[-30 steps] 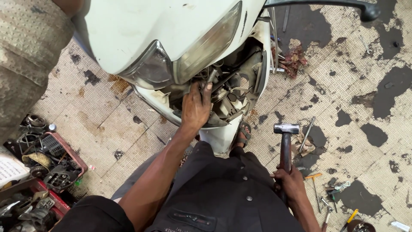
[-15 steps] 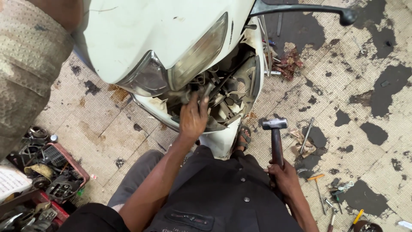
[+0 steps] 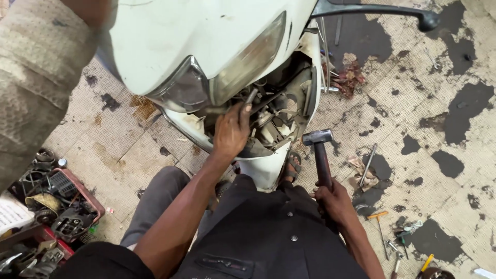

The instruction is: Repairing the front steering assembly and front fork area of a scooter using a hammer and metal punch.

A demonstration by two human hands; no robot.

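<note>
So at this point my left hand (image 3: 231, 133) was shoved up under the front cowl of the white scooter (image 3: 206, 41), fingers curled together and pinched on what looked like a thin metal rod or punch (image 3: 249, 99) poking out just past my fingertips, right below the headlight (image 3: 222, 85). Couldn't tell exactly what the rod's far end sat on, too much clutter in that opening. My guess is I held it that way to keep it steady against some part in there, with the hand braced on the edge of the panel. The rod ran at a slant, tip end going up and away from my knuckles into the wiring and brackets. My right hand (image 3: 333, 199) was wrapped tight around the handle of a hammer (image 3: 320, 155), all fingers closed on the grip. The hammer's long axis went almost straight away from my palm, head up top and well off to the side of my left fingers, not touching anything. Held low and back like that, I'd say it was parked, ready. Beyond my right knuckles a few loose tools (image 3: 380, 230) lay on the stained checker-plate floor (image 3: 413, 103), and way out past my left elbow sat 1 red tray of greasy parts (image 3: 57, 201).
</note>
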